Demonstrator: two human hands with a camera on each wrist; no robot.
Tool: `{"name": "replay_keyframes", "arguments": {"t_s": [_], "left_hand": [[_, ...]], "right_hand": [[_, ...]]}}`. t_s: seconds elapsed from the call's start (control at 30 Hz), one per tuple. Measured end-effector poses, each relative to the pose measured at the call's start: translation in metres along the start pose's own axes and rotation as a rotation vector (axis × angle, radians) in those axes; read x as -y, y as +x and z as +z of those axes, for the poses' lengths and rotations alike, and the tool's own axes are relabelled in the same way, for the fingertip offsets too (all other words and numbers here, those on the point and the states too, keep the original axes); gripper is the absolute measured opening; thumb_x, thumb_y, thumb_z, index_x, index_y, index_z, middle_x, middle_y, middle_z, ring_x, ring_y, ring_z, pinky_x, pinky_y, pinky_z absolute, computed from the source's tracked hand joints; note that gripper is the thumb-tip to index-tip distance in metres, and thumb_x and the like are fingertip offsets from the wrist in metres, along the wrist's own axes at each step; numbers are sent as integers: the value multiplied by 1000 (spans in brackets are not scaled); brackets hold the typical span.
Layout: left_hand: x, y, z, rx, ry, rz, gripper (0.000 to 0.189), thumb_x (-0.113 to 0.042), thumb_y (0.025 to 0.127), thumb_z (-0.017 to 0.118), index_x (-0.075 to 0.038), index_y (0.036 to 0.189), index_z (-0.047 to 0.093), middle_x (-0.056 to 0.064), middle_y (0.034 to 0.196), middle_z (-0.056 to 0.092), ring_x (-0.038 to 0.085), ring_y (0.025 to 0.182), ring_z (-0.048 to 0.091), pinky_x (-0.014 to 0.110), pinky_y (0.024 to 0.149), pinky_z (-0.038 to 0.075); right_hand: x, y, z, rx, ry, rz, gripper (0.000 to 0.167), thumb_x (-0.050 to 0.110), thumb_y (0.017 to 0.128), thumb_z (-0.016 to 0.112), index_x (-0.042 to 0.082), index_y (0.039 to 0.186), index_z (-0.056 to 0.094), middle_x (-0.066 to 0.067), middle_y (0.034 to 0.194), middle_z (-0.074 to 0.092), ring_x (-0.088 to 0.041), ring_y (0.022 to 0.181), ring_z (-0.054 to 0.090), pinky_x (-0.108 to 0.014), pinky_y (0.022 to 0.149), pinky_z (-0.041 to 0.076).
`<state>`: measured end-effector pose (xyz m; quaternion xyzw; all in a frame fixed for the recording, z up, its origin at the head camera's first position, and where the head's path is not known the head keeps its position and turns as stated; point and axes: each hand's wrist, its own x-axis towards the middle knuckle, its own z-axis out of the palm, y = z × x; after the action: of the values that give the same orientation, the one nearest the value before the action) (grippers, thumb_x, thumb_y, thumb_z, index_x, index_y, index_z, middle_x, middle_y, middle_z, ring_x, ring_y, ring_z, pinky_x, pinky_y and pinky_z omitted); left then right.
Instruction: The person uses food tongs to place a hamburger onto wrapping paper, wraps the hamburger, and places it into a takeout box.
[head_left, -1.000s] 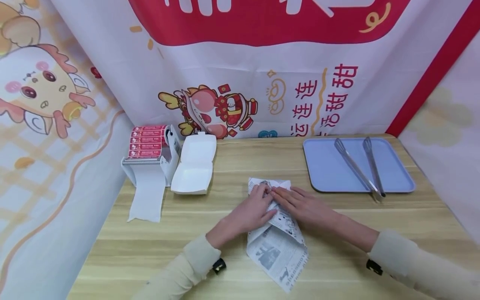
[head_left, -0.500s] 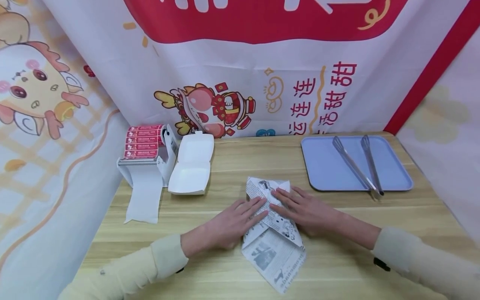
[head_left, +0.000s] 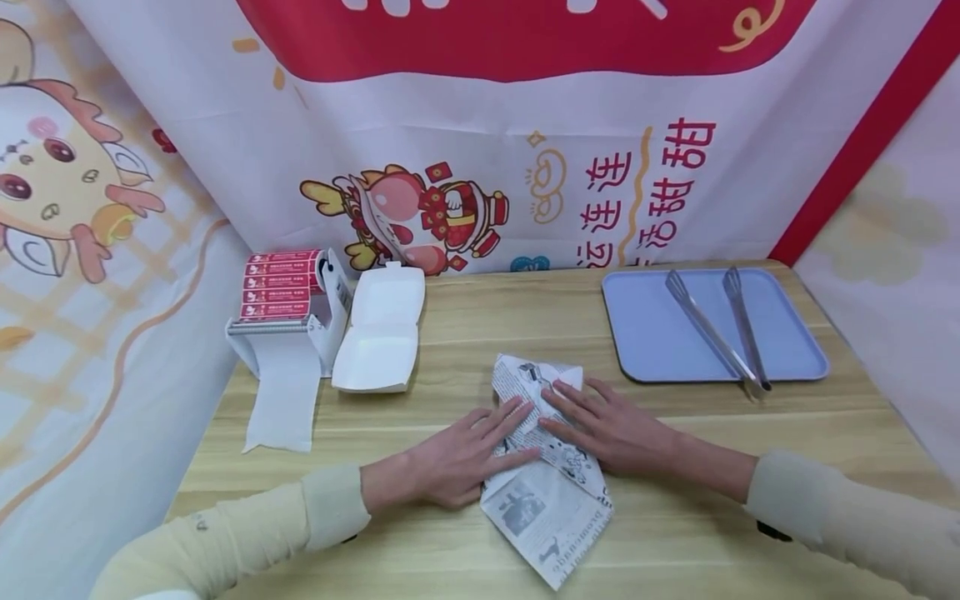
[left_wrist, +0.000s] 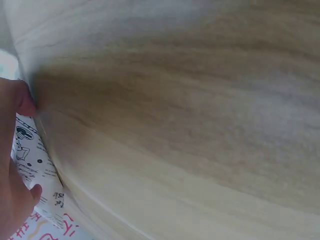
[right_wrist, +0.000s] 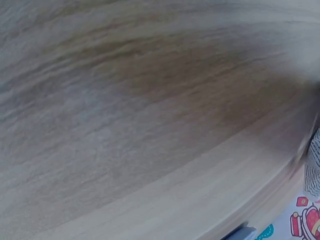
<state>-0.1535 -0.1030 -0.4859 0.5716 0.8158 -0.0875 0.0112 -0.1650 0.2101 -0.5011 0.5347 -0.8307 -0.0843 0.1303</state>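
Note:
A sheet of newspaper-print wrapping paper [head_left: 528,508] lies folded on the wooden table, its side flaps brought over the middle and a pointed end toward me. My left hand [head_left: 457,458] rests on its left side with fingers extended and thumb apart. From the other side, my right hand [head_left: 615,429] lays spread, straight fingers on the upper flap. Whatever is inside the paper is hidden. The left wrist view catches part of the left hand [left_wrist: 15,195] beside the printed paper [left_wrist: 42,165]; in the right wrist view only a sliver of patterned paper [right_wrist: 313,167] appears.
A label dispenser [head_left: 288,308] with red stickers stands at the back left, a strip hanging forward. Beside it sits an open white takeout box [head_left: 378,342]. At the back right, metal tongs [head_left: 712,333] lie on a blue tray [head_left: 641,333], their end past its front edge.
The left hand has let go of the paper's upper part and slid down and left onto its side. The right fingers have spread on the flap. The lower fold now lies flatter.

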Motion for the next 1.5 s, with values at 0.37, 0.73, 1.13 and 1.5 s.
{"name": "replay_keyframes", "arguments": {"t_s": [0.37,0.73,1.13,1.5], "left_hand": [[2,2,5,-57,7,48,66,-48,103,39,-32,161,13,20,167,-6,36,156,0,50,119,31],[-5,14,2,-51,30,-23,70,-46,102,41,-32,161,8,20,167,-4,39,155,2,50,116,35],[3,21,12,-162,157,-52,75,-41,99,52,-13,160,17,21,166,13,37,154,16,44,110,42],[6,23,9,-127,170,-24,61,-31,105,37,-7,159,20,19,166,16,35,154,16,43,115,39]], "right_hand": [[-6,-5,6,-121,-60,-118,55,37,109,15,16,158,28,-4,163,33,-22,149,34,-57,120,25],[-13,-8,13,-200,100,-139,58,43,108,28,7,152,38,-14,158,39,-30,152,27,-37,128,7],[-10,-1,22,-333,260,-76,62,46,107,33,0,146,46,-19,153,45,-35,146,36,-34,127,12],[-10,-6,22,-278,224,-69,61,44,108,28,1,148,44,-18,155,42,-34,147,33,-34,128,11]]}}
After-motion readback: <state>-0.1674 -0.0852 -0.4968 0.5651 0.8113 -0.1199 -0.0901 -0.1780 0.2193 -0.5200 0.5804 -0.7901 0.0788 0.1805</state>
